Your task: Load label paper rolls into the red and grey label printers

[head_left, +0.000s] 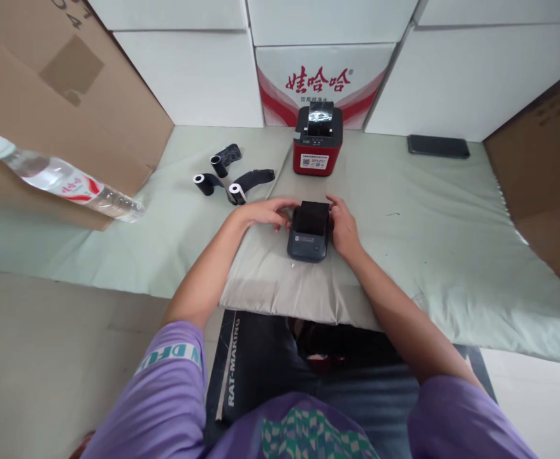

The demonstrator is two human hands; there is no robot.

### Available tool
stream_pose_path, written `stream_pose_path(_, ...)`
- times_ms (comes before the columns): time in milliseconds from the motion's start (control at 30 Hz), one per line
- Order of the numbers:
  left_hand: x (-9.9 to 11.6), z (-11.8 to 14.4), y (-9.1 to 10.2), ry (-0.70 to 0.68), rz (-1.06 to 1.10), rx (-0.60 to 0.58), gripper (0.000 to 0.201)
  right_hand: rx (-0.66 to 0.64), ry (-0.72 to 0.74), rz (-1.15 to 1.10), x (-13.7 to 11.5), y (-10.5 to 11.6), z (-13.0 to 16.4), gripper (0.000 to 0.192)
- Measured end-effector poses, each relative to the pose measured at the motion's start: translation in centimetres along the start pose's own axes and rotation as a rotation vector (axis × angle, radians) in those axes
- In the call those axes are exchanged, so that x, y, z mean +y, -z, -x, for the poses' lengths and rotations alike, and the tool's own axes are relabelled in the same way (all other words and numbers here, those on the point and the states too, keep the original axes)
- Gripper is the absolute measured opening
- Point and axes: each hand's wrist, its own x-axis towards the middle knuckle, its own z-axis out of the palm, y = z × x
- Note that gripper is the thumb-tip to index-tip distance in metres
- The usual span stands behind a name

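Note:
A small dark grey label printer (pixel 309 237) lies on a grey folded pad (pixel 280 280) in front of me. My left hand (pixel 266 212) rests against its left side, fingers curled at the top left corner. My right hand (pixel 343 227) grips its right side. Behind it stands a red and black printer (pixel 318 141) with a roll in its open top. Three small black paper rolls (pixel 227 175), partly unwound, lie to the left of the red printer.
A plastic water bottle (pixel 60 178) lies on a brown cardboard box (pixel 45 108) at the left. White boxes (pixel 327 70) line the back. A dark phone (pixel 438 146) lies at the back right. More cardboard (pixel 547 185) stands at the right. A pale green cloth (pixel 452 236) covers the surface.

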Motion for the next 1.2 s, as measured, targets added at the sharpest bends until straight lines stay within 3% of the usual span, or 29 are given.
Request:
stream_pose_path(367, 0.1, 0.0, -0.1, 0.044, 0.036, -0.02, 0.086, -0.027, 0.007, -0.021, 0.4, 0.2, -0.2, 0.074)
stream_pose_path(600, 0.7, 0.0, -1.0, 0.005, -0.001, 0.057, 0.076, -0.009, 0.032, 0.01, -0.2, 0.4, -0.2, 0.078)
stream_pose_path(800, 0.7, -0.5, -1.6, 0.036, -0.082, 0.136, 0.081, -0.005, 0.017, 0.019, -0.2, 0.3, -0.2, 0.07)
stream_pose_path(1000, 0.6, -0.2, -1.3, -0.011, -0.056, 0.082, 0.083, 0.044, -0.007, -0.021, 0.6, 0.3, -0.7, 0.055)
stream_pose_path(1133, 1.1, 0.7, -1.0, 0.009, -0.067, 0.023, 0.095, -0.019, -0.048, -0.121, 1.0, 1.1, -0.9, 0.055)
stream_pose_path(1200, 1.2, 0.9, -1.1, 0.004, -0.083, 0.022, 0.098, -0.054, -0.002, -0.106, 0.9, 1.5, -0.9, 0.054)
